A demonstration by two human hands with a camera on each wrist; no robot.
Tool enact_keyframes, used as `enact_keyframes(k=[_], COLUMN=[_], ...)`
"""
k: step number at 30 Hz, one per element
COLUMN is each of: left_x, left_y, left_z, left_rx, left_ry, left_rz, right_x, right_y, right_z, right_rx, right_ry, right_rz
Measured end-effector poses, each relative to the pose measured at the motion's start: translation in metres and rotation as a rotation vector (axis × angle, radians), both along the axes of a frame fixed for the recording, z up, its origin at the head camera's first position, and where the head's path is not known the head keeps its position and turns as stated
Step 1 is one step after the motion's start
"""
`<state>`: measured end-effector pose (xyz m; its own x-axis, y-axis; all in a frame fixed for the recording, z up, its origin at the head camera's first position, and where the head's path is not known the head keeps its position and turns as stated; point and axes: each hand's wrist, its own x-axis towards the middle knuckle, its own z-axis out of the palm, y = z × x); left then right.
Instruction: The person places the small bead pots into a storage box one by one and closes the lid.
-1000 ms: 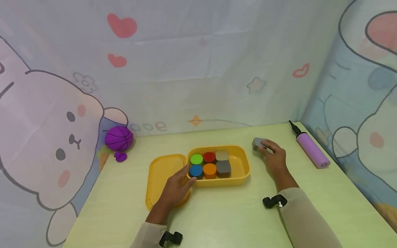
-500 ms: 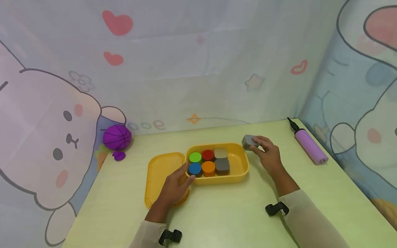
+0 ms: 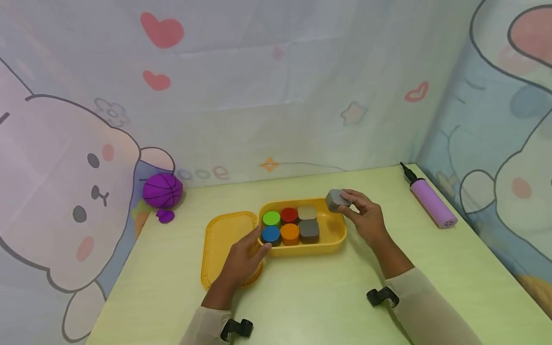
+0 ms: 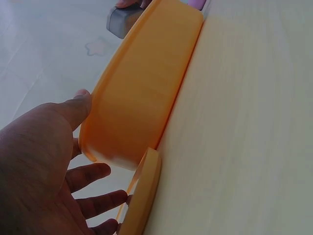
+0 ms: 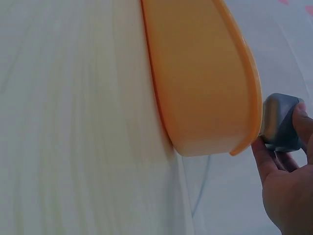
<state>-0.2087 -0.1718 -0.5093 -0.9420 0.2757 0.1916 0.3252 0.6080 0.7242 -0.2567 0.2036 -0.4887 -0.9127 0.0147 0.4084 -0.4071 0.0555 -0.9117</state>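
My right hand pinches a grey rounded-square block between thumb and fingers, over the right end of a yellow plastic box. The right wrist view has this block right at the box's rim. My left hand grips the box's left end, thumb at the front rim. Inside the box, on its left side, sit a green round block, a red one, a blue one, an orange one, a beige square block and a grey square block.
A yellow lid lies flat left of the box, partly under my left hand. At the back left are a purple ball and a small purple duck. A pink hand pump lies along the table's right edge.
My right hand has carried the grey block leftward from the table beside the box to above the box's right end. The left hand stays on the box.
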Motion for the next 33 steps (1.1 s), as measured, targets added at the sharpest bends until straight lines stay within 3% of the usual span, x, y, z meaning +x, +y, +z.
enact_keyframes(k=[9, 13, 22, 33], left_x=[-0.001, -0.001, 0.001, 0.001], left_y=[0.001, 0.001, 0.001, 0.000], left_z=[0.002, 0.001, 0.001, 0.000], left_rx=[-0.002, 0.002, 0.003, 0.005], left_ry=[0.002, 0.005, -0.004, 0.006], left_rz=[-0.006, -0.014, -0.007, -0.004], right_x=[0.004, 0.003, 0.003, 0.001], right_y=[-0.005, -0.007, -0.010, -0.012], right_z=[-0.003, -0.008, -0.018, -0.024], right_rx=[0.050, 0.113, 0.303, 0.466], right_ry=[0.051, 0.098, 0.064, 0.050], right_rz=[0.032, -0.002, -0.113, -0.143])
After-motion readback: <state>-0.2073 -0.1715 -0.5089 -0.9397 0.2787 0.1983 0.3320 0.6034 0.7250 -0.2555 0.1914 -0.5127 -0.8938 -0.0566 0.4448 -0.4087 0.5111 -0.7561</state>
